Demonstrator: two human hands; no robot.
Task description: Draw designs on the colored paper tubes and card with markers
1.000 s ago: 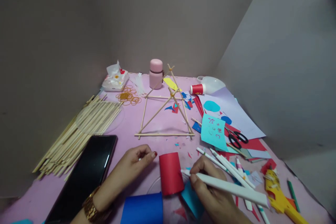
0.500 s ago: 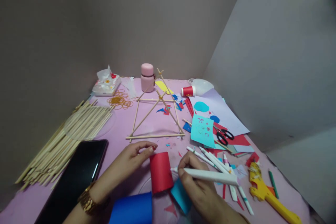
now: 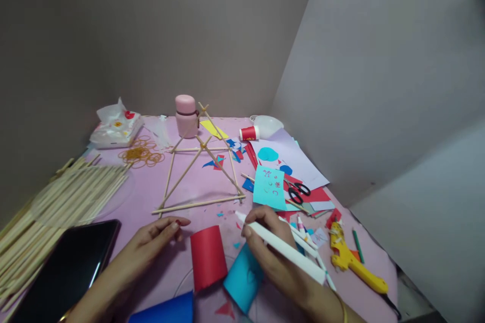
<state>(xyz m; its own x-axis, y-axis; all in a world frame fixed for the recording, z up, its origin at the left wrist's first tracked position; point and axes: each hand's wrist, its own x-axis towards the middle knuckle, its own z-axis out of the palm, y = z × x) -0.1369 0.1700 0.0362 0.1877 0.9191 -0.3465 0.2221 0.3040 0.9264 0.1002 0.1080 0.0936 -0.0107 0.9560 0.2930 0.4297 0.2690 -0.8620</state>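
Note:
A white marker pen [image 3: 288, 250] is gripped in my right hand [image 3: 276, 252], its tip pointing up and left above the table. Just left of that hand a light-blue paper tube [image 3: 242, 276] leans at a tilt. The red paper tube [image 3: 208, 257] stands upright between my two hands. My left hand [image 3: 155, 242] rests beside it, fingers loosely stretched out and holding nothing, a small gap away from the red paper. At the bottom edge lies a dark-blue paper roll [image 3: 166, 310], partly cut off by the frame.
A stick frame [image 3: 199, 204] stands mid-table. Bamboo sticks [image 3: 71, 202] and a phone [image 3: 68, 267] lie left. Rubber bands [image 3: 140, 154], a tissue pack [image 3: 116, 128] and a pink flask [image 3: 186, 116] are behind. Scissors [image 3: 297, 191], drawn-on card [image 3: 269, 186] and glue gun [image 3: 352, 262] lie right.
My view has turned right. The pen has come away from the red tube and is now tilted more steeply. My left hand has drawn away from the red tube, and more of the light-blue tube shows.

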